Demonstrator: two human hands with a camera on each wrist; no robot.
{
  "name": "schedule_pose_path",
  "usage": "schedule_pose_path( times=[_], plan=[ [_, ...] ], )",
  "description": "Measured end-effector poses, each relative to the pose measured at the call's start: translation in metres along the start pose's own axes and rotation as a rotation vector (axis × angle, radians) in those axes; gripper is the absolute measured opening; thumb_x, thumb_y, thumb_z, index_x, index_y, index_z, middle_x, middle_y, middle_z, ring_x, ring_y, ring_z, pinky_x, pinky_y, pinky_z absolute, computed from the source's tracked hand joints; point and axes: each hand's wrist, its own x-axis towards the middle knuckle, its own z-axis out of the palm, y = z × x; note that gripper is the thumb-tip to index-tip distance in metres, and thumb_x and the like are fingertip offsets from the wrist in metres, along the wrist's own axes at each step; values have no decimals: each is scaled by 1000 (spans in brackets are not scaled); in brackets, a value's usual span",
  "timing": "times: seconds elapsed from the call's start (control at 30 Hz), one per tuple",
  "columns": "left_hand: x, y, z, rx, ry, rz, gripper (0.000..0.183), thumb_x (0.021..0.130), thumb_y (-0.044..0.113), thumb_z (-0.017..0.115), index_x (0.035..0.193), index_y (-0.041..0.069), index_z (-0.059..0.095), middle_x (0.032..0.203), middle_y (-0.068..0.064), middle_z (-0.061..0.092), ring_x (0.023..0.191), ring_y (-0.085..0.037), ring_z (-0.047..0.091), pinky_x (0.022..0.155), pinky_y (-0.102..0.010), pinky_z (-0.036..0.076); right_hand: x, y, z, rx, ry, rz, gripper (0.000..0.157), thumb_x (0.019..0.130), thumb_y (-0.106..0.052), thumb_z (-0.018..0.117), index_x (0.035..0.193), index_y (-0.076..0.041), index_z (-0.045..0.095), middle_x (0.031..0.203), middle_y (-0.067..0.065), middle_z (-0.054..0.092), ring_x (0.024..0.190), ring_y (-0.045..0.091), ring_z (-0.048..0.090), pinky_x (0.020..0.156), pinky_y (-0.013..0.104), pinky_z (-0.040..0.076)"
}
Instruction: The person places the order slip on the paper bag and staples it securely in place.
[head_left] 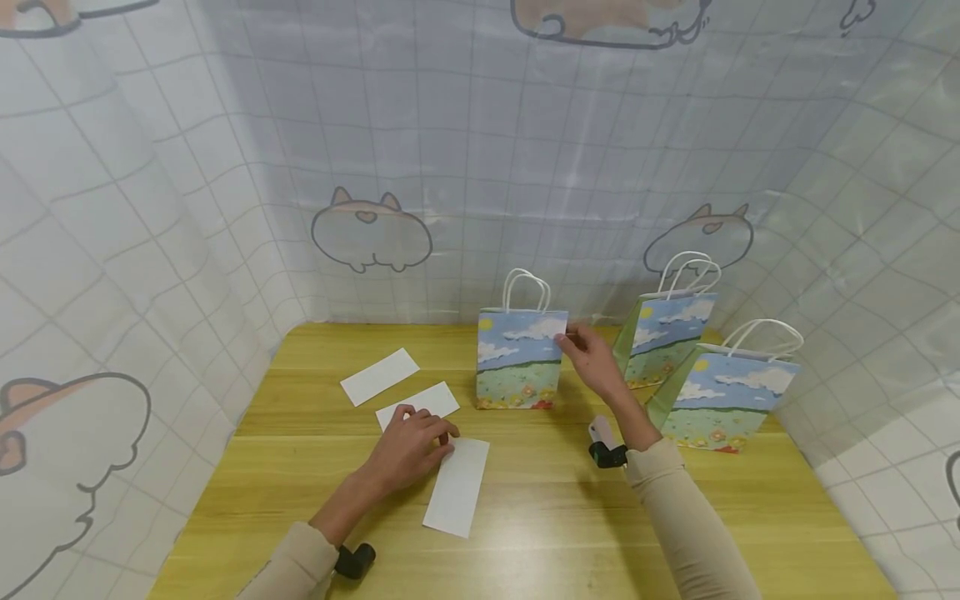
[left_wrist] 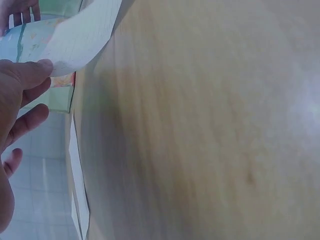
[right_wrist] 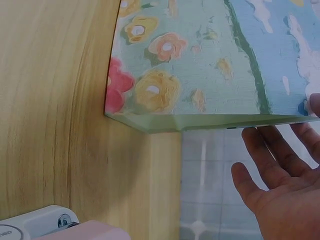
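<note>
My left hand [head_left: 411,446] pinches the upper end of a blank white paper strip [head_left: 457,492] between thumb and index finger. In the left wrist view this strip [left_wrist: 82,37] curves up off the wooden table, and the other fingers stay apart from it. A small paper gift bag [head_left: 521,358], printed with sky, meadow and flowers, stands upright at the middle back. My right hand [head_left: 596,362] holds its right side near the top. In the right wrist view the thumb is at the front of the bag [right_wrist: 200,60] and the fingertips are behind, partly hidden.
Two similar bags, one farther back [head_left: 671,333] and one nearer [head_left: 731,400], stand at the right. Two more white strips lie at the left, the far one [head_left: 380,377] and one by my left hand [head_left: 442,398]. A small pink-and-white object [head_left: 602,432] lies near my right wrist. Grid-patterned curtains [head_left: 465,167] surround the table.
</note>
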Motion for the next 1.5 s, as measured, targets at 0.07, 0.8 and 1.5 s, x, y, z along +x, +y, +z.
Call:
schedule_pose_path(
  times=[0.07, 0.8, 1.5],
  plan=[
    [0, 0, 0, -3, 13, 5, 13, 89, 27, 78, 101, 27, 73, 82, 19, 65, 86, -8, 61, 92, -47, 39, -1, 0, 1, 0, -9, 11, 52, 104, -47, 53, 138, -9, 54, 134, 13, 59, 125, 33, 55, 102, 55, 45],
    [10, 3, -8, -55, 171, 24, 10, 90, 24, 77, 93, 25, 68, 84, 14, 67, 82, -8, 60, 90, -48, 41, -12, -6, 6, -14, -53, 21, 55, 102, -52, 54, 139, -11, 54, 134, 13, 60, 124, 34, 57, 99, 54, 47],
    [23, 6, -25, -118, 297, 50, 6, 94, 28, 73, 97, 24, 71, 89, 11, 72, 87, -12, 63, 92, -49, 43, -26, -16, 12, -37, -73, 18, 49, 101, -52, 56, 136, -17, 57, 129, 7, 64, 121, 29, 60, 96, 51, 50]
  ],
)
